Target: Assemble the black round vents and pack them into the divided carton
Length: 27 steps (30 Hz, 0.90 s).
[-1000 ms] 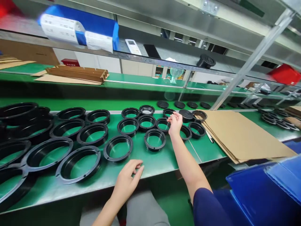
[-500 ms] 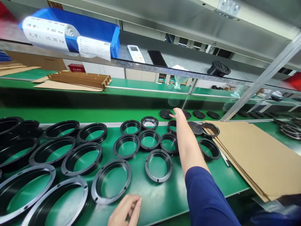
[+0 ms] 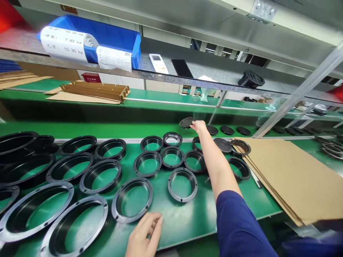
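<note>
Right hand (image 3: 198, 125) stretched far over the green bench (image 3: 184, 221), thumb and fingertips closed on the near-right edge of a flat, round, matte-black disc (image 3: 185, 122). Disc lies just left of my fingers, most of it clear of them. It looks tipped compared with the similar black discs (image 3: 227, 130) to the right, which lie flat in a row on the bright-green back strip (image 3: 128, 130). Edge hold probably because a thin disc offers little else to pinch. Row likely set back there to leave the front for the thick-walled, glossy black rings (image 3: 115, 206).

Left hand (image 3: 144, 233) loosely curled at the front, gap between thumb and fingers, nothing seen in it; nearest ring just beside the knuckles, contact I cannot tell. Perhaps simply resting.
</note>
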Motion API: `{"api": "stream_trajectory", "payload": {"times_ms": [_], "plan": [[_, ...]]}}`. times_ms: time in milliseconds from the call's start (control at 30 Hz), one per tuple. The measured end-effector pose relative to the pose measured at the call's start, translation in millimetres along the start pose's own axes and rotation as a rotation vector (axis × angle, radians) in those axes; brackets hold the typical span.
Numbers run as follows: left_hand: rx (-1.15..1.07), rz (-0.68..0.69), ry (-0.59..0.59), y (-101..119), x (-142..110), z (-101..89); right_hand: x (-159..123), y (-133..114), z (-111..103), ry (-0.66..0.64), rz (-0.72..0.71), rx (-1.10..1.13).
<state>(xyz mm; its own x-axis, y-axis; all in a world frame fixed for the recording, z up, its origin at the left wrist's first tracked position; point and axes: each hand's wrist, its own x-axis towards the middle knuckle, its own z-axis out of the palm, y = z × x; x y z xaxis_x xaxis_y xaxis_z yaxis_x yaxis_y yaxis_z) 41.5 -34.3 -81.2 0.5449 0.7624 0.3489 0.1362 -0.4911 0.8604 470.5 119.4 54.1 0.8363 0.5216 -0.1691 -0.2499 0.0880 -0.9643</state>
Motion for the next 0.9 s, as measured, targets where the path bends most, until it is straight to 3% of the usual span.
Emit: {"api": "stream_trajectory", "payload": {"times_ms": [133, 267, 333, 400, 467, 533, 633, 733, 800, 900], "plan": [[-0.003, -0.024, -0.067, -2, 1, -2.5, -86, -14, -31, -0.216, -0.123, 0.091], [-0.106, -0.104, -0.096, 1, 6, 1.1, -199, 11, -78, -0.401, -0.182, 0.148], [-0.333, -0.177, -0.106, 8, 7, 1.8, -255, 38, -96, -0.481, -0.196, 0.194], [-0.706, -0.212, -0.114, 18, 4, 1.4, -305, 69, -105, -0.525, -0.166, 0.236], [-1.062, -0.219, -0.140, 31, -2, -0.2, -348, 100, -106, -0.531, -0.091, 0.259], [-1.282, -0.231, -0.148, 43, -9, -3.1, -382, 127, -104, -0.547, -0.006, 0.276], [-1.449, -0.266, -0.094, 53, -20, -11.1, -415, 156, -101, -0.603, 0.092, 0.265], [-1.525, -0.340, -0.056, 54, -28, -22.8, -426, 171, -103, -0.632, 0.109, 0.152], [-1.532, -0.394, -0.044, 53, -33, -29.6, -422, 175, -105, -0.557, 0.007, 0.038], [-1.542, -0.491, -0.063, 53, -39, -34.1, -412, 172, -110, -0.374, -0.319, -0.131]]}}
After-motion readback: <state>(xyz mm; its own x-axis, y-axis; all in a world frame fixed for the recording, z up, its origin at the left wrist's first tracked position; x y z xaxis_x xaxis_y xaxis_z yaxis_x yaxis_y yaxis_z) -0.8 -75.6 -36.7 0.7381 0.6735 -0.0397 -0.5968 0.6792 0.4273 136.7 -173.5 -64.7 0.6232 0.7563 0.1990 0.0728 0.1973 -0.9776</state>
